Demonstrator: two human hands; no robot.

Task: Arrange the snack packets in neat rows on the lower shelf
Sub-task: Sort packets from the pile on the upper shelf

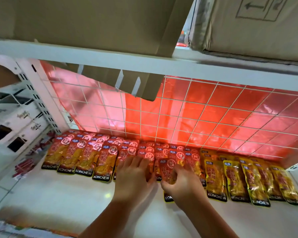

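Red snack packets [86,157] lie in overlapping rows along the back of the white lower shelf [67,200], from its left end to the middle. Yellow packets [236,181] fill the right part of the row. My left hand [134,176] lies flat with straight fingers on the red packets in the middle. Just to its right, my right hand [179,182] curls its fingers round one red packet [169,170] that sits on top of the row.
A white wire grid [187,114] with red foil behind it backs the shelf. A cardboard box [93,28] overhangs the upper shelf above. White boxes [12,124] stand on the neighbouring shelf to the left, beyond a white upright [40,95].
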